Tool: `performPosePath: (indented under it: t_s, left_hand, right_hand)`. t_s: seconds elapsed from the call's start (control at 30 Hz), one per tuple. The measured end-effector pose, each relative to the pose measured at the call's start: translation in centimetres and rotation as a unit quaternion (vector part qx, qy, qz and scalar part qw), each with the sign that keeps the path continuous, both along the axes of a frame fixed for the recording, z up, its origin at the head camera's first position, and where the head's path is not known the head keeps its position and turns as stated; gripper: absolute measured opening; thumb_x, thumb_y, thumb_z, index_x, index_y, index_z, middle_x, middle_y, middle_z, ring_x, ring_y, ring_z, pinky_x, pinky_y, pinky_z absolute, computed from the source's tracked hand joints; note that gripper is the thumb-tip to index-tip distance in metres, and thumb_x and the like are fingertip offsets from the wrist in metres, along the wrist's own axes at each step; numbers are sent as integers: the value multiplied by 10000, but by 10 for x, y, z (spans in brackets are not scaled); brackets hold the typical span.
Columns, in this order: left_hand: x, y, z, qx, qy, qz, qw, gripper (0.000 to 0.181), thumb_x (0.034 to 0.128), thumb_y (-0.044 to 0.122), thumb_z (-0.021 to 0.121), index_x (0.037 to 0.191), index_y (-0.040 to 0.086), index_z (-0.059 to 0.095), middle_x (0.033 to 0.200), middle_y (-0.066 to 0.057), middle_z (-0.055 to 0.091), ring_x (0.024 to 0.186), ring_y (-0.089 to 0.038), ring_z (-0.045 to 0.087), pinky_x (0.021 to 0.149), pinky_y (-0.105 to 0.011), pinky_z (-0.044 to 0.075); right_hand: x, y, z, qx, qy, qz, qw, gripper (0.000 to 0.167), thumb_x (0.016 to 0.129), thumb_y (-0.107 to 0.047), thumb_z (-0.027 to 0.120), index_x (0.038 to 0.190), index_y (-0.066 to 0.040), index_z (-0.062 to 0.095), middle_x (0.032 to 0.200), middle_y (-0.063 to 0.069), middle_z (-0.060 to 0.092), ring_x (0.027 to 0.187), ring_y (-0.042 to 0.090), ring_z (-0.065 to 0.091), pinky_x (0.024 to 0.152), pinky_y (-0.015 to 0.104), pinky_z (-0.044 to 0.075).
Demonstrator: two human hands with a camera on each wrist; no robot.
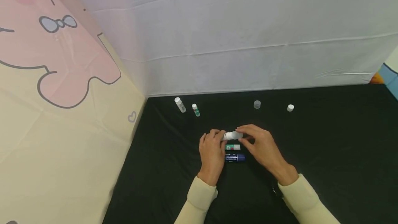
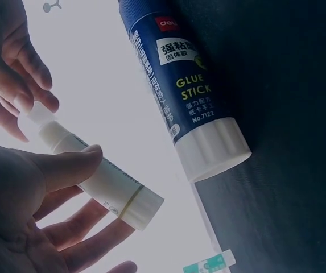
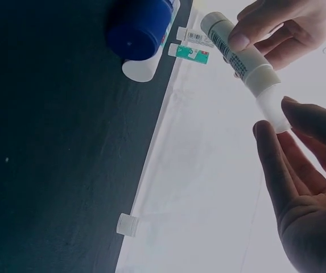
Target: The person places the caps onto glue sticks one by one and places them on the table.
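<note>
My left hand (image 1: 212,151) grips the body of a white glue stick (image 2: 108,179), thumb on one side and fingers on the other. At that stick's far end my right hand (image 1: 264,146) pinches a translucent cap (image 3: 272,108) between thumb and fingertips; whether the cap is loose or seated cannot be told. Just below the hands lie a green-and-white glue stick (image 1: 232,147) and a dark blue glue stick (image 1: 235,157), both partly hidden by the left hand in the head view. The blue one shows a white end (image 2: 214,151) in the left wrist view.
Toward the back left of the black-covered table (image 1: 155,168) are a white glue stick (image 1: 180,104) and a small green one (image 1: 196,110). A translucent cap (image 1: 257,104) and a white cap (image 1: 290,108) sit at the back right. White cloth (image 1: 233,65) hangs behind.
</note>
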State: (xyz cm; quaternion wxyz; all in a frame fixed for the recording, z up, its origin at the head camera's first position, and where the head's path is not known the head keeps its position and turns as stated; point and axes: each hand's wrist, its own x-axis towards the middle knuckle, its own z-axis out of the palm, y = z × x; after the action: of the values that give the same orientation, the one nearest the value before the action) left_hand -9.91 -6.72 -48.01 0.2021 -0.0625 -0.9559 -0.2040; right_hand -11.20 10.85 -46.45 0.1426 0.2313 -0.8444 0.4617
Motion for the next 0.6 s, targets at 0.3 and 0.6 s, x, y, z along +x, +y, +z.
performPosePath:
  t_s: [0.3, 0.6]
  left_hand:
    - [2, 1, 0, -259, -10, -321, 9991, 247, 875, 126, 874, 1111, 153, 810, 1062, -12, 745, 1012, -190, 723, 1063, -521, 518]
    - [2, -4, 2, -487, 112, -687, 9964, 238, 880, 139, 865, 1106, 166, 797, 1127, 16, 768, 1070, -153, 727, 1100, -485, 504]
  right_hand:
    - [3, 2, 0, 167, -203, 109, 9996, 382, 805, 169, 818, 1151, 19, 758, 1155, 156, 747, 965, 291, 745, 771, 396, 639]
    - [4, 3, -1, 346, -177, 211, 9990, 401, 775, 171, 840, 1134, 9, 760, 1132, 140, 750, 936, 258, 737, 757, 383, 636]
